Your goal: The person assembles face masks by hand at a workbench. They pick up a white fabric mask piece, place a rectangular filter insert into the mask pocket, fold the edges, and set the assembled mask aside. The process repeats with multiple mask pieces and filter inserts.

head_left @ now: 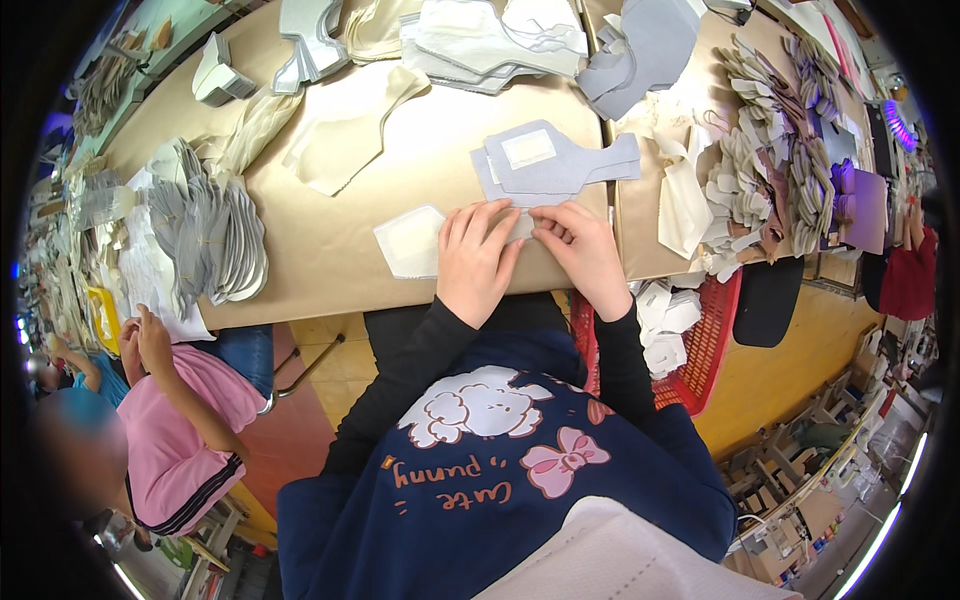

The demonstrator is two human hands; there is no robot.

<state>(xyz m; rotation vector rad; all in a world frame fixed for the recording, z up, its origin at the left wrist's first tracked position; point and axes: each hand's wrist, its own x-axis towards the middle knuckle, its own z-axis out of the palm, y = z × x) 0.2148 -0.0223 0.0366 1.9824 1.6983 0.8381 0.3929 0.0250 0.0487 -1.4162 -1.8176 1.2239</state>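
Observation:
My left hand [475,258] rests on the table with its fingers stretched out, the tips at a small grey cut piece [522,228]. On the other side of that piece, my right hand [582,250] has thumb and fingers pinched together at its edge. Just beyond both hands lie overlapping blue-grey shaped pieces [565,170], the top one bearing a cream rectangular patch [528,149]. Left of my left hand, and partly under it, is a white-edged piece with a cream patch [410,242].
Stacks of grey cut pieces [215,235] stand at the left, more stacks [490,45] along the far side. Bundled pieces [765,165] cover the right. A red basket [715,340] with white pieces sits below the table edge. A person in pink [190,420] works at my left.

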